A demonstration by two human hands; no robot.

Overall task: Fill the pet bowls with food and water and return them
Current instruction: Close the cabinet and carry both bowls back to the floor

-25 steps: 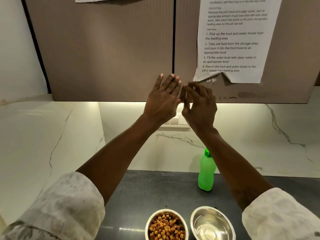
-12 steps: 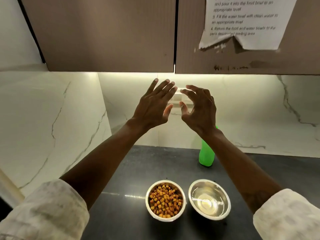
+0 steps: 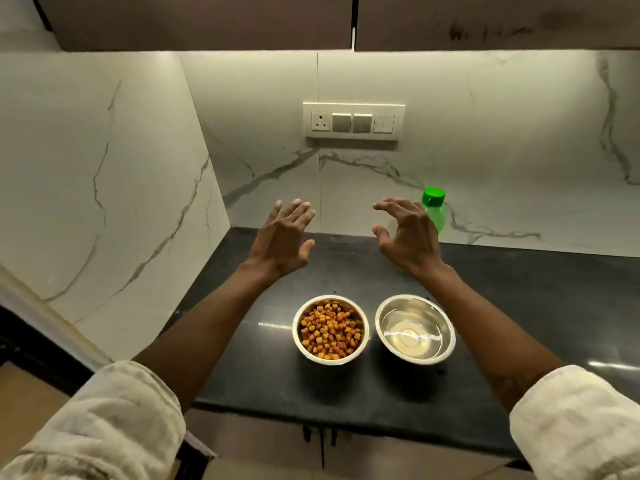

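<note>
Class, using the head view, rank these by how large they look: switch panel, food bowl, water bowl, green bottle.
1. switch panel
2. water bowl and food bowl, too alike to separate
3. green bottle, partly hidden behind the right hand

Worktop [image 3: 519,306] front centre is occupied by the food bowl [image 3: 330,329] and water bowl [image 3: 415,329], narrowly apart. A green bottle [image 3: 434,211] stands at the back edge. Left side is closed by the wall [image 3: 104,185]; right side lies open; both hands hover above, holding nothing
</note>
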